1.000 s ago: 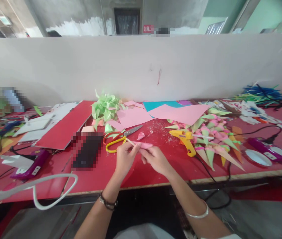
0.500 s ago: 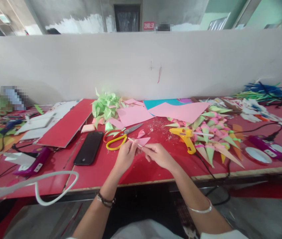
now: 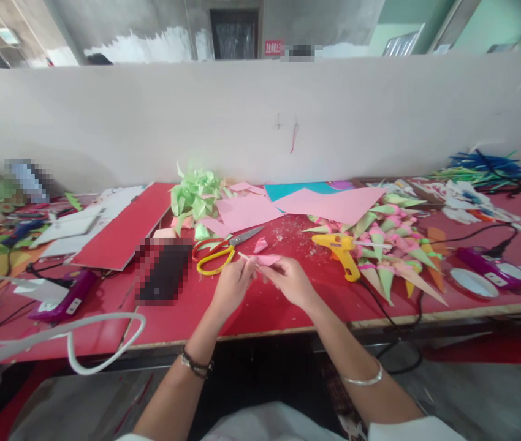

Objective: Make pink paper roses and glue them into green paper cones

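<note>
Above the red table's front part, my hands meet around a small pink piece of paper [image 3: 268, 260]. My left hand [image 3: 233, 283] is closed, its thumb and fingers pinching a thin pale stick [image 3: 243, 255] whose end pokes out at the upper left. My right hand [image 3: 292, 282] is also closed, fingertips on the pink paper beside the stick. Its fingers partly cover the paper. Just beyond the hands lie a folded pink scrap [image 3: 260, 245] and scissors [image 3: 233, 242] with yellow and red handles, blades pointing away to the right.
A yellow glue gun [image 3: 342, 250] lies right of my hands, against a pile of green, pink and orange paper cones [image 3: 387, 277]. Pink sheets [image 3: 251, 211] and crumpled green paper [image 3: 196, 193] are at the back. A dark phone [image 3: 165, 275] and red board [image 3: 120, 229] lie left.
The pink paper has been turned down against the stick and now shows as a narrower strip. My right hand has shifted slightly left, nearer my left hand.
</note>
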Demonstrator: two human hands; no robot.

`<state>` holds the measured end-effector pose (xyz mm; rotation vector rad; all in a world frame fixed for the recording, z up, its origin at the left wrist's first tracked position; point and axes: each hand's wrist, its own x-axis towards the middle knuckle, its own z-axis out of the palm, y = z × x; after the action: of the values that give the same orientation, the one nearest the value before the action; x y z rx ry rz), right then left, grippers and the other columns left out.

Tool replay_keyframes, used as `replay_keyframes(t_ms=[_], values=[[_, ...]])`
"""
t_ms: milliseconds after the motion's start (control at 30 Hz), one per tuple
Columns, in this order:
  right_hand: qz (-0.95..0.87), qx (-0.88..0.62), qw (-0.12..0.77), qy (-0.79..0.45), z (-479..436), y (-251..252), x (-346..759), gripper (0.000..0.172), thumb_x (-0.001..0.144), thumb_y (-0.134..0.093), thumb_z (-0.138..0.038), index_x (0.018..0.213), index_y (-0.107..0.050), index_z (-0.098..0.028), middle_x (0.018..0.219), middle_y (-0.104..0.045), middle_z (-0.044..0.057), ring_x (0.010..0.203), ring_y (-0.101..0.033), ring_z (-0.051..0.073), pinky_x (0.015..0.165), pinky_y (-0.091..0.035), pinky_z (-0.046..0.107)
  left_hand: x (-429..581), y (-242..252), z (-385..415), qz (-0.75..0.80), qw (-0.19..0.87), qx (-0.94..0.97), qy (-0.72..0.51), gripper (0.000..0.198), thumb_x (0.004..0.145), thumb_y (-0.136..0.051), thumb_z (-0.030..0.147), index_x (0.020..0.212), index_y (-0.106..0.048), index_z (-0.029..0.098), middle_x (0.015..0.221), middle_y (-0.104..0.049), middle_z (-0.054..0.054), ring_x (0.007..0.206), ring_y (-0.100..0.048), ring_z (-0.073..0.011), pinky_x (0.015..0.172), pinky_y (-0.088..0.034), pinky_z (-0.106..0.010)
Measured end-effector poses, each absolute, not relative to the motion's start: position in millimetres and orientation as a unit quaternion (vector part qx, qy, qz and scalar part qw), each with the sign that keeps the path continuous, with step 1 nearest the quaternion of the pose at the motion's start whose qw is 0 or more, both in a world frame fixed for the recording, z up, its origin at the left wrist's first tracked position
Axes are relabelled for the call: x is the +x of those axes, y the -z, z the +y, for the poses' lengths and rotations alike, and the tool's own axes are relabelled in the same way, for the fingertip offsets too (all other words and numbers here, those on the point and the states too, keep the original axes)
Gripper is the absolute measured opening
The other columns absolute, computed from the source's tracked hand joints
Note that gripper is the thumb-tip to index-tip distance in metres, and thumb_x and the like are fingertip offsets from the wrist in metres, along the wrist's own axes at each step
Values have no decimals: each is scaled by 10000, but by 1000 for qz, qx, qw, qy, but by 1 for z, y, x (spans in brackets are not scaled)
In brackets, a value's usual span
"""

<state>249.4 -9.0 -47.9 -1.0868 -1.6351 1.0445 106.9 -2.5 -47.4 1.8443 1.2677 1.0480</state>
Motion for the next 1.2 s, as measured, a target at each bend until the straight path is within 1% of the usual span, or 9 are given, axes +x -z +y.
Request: replay_keyframes(t_ms=[167, 267, 500, 633, 733, 833, 967, 1100, 1200], values=[[-751, -462, 388, -269, -14, 44, 250, 257, 853, -414, -336, 883, -608, -169, 650, -599, 35, 567, -544, 136, 540, -378, 224, 109, 46, -3, 493, 377, 678, -395, 436, 851, -309, 428, 519, -432, 173, 401, -390, 46, 385, -367, -78, 446, -294, -221], [-794, -477, 325, -190, -17, 44, 251, 251, 885, -340, -279, 943, -557, -169, 719, -622, 70, 639, -590, 166, 558, -374, 230, 111, 45, -4, 488, 409, 667, -387, 450, 856, -276, 448, 531, -423, 174, 401, -396, 42, 384, -375, -82, 454, -312, -223], [-829, -479, 257, -135, -18, 47, 256, 265, 899, -321, -285, 1015, -526, -165, 842, -645, 112, 758, -620, 217, 624, -394, 269, 110, 51, -2, 487, 441, 653, -376, 473, 842, -270, 484, 505, -395, 175, 420, -364, 42, 405, -349, -82, 451, -290, -228], [-820, -471, 280, -167, -19, 46, 256, 243, 886, -355, -280, 1013, -530, -169, 833, -644, 100, 753, -617, 207, 630, -402, 264, 107, 50, 0, 474, 454, 660, -365, 464, 832, -291, 499, 511, -385, 178, 445, -339, 47, 420, -325, -80, 449, -266, -231], [-794, -464, 334, -205, -22, 45, 256, 239, 883, -352, -292, 954, -547, -174, 739, -624, 70, 659, -597, 172, 574, -388, 240, 104, 46, 0, 443, 484, 670, -346, 457, 836, -298, 489, 514, -387, 178, 443, -329, 51, 411, -306, -74, 442, -253, -227], [-770, -440, 373, -274, -24, 42, 256, 229, 874, -366, -295, 850, -556, -171, 589, -553, 10, 505, -518, 116, 503, -353, 217, 101, 44, 1, 411, 499, 677, -352, 428, 831, -329, 474, 536, -405, 173, 447, -336, 50, 415, -307, -72, 440, -252, -222], [-741, -396, 376, -390, -26, 38, 259, 264, 872, -369, -313, 735, -536, -161, 535, -486, -28, 479, -455, 76, 501, -344, 199, 98, 47, 4, 379, 472, 707, -367, 394, 811, -409, 434, 527, -404, 161, 491, -341, 44, 455, -306, -67, 453, -255, -215], [-707, -368, 349, -493, -26, 36, 261, 241, 856, -402, -346, 779, -525, -153, 522, -452, -52, 437, -387, 49, 442, -295, 180, 98, 50, 5, 353, 469, 723, -364, 418, 823, -390, 416, 496, -380, 156, 508, -324, 43, 463, -277, -61, 455, -243, -215], [-673, -347, 329, -564, -27, 38, 260, 232, 850, -414, -347, 906, -524, -150, 486, -444, -71, 393, -333, 41, 401, -257, 173, 100, 50, 3, 339, 467, 732, -363, 426, 837, -366, 410, 494, -360, 158, 493, -298, 49, 457, -248, -59, 454, -231, -214]])
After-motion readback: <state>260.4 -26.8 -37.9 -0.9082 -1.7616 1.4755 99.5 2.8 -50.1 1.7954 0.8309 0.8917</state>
